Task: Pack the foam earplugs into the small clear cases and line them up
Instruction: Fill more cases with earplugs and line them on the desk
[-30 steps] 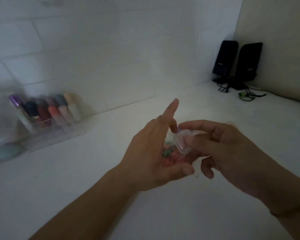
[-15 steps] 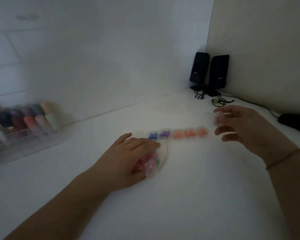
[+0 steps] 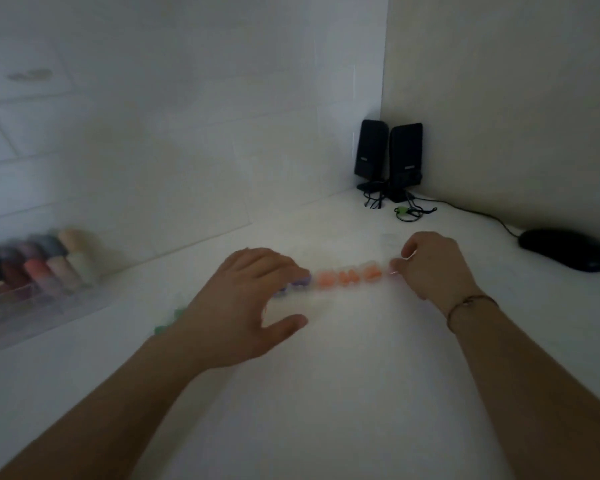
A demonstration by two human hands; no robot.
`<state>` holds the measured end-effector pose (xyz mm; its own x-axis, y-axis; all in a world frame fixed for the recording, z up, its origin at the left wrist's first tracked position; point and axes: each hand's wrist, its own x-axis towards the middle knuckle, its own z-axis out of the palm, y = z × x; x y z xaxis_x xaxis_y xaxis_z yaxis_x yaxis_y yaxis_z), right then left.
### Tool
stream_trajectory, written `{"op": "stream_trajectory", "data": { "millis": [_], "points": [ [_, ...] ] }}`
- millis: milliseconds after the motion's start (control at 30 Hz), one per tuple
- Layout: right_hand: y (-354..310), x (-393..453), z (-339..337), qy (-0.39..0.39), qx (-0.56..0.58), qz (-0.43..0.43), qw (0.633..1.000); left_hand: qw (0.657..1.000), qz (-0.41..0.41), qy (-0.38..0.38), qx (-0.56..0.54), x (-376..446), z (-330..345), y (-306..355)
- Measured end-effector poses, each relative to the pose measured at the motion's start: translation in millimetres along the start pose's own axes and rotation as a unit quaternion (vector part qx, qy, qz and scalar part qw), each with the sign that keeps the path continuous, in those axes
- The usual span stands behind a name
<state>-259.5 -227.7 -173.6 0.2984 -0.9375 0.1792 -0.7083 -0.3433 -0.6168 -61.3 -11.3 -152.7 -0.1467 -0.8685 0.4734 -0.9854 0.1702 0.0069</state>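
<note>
Orange foam shows through the clear cases [image 3: 349, 279] in the head view, where we see a row of them running across the white tabletop [image 3: 326, 393] between our two hands, with purple-filled ones at its left end. Half a second ago our left hand [image 3: 246, 306] lay on the bag of loose earplugs nearer to us; now it has lifted off that and reached up to the row's left end, fingers spread and fairly straight over the purple cases, thumb out, gripping nothing that we can make out. A few green earplugs [image 3: 168, 322] peek out beside that wrist, blurred. Our right hand [image 3: 430, 268], which a moment back was carrying a freshly filled case toward the far end, now sits at the row's right end with fingers curled, apparently pinching that last case [image 3: 394, 271] as it joins the line; blur keeps us from being sure of the contact. So the change reads as one more case added and both hands bracketing the row, likely to square it up. More earplugs remain loose, so we judge the packing unfinished. Speakers [image 3: 390, 161], a mouse [image 3: 565, 252] and a rack of bottles [image 3: 35, 268] stand well apart.
</note>
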Motion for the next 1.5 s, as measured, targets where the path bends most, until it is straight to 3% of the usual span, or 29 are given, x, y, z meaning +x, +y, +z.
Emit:
{"op": "stream_trajectory", "data": {
  "millis": [133,200,300,400,533,833,967,1033,1100,1233,1400,1500],
  "points": [
    [-1,-1,5,-0.006,-0.070,-0.037,0.997,0.999,-0.008,-0.034,0.026,46,29,27],
    [-1,0,-1,0.030,-0.042,-0.049,0.997,0.998,-0.016,-0.049,0.027,67,43,38],
    [3,8,-28,0.116,0.108,-0.023,0.987,0.997,-0.023,-0.058,-0.035,90,62,53],
    [20,13,-53,0.183,0.274,0.051,0.943,0.995,-0.005,-0.060,-0.075,105,77,72],
    [41,16,-64,0.219,0.367,0.117,0.896,0.994,0.017,-0.057,-0.096,119,92,95],
    [38,18,-56,0.236,0.303,0.084,0.920,0.994,-0.005,-0.054,-0.097,130,114,111],
    [28,8,-58,0.241,0.223,-0.001,0.945,0.974,-0.079,-0.032,-0.211,120,100,107],
    [12,-4,-59,0.199,0.196,-0.094,0.956,0.942,-0.135,0.010,-0.306,108,79,99],
    [-9,-20,-56,0.118,0.201,-0.202,0.951,0.884,-0.203,0.048,-0.419,90,54,87],
    [-51,-60,-34,-0.013,0.272,-0.370,0.888,0.767,-0.258,0.089,-0.580,48,8,49],
    [-75,-94,6,-0.015,0.325,-0.401,0.857,0.617,-0.239,0.060,-0.748,0,-9,19],
    [-77,-97,13,0.022,0.302,-0.420,0.855,0.550,-0.226,0.069,-0.801,-10,-6,13]
  ]
}}
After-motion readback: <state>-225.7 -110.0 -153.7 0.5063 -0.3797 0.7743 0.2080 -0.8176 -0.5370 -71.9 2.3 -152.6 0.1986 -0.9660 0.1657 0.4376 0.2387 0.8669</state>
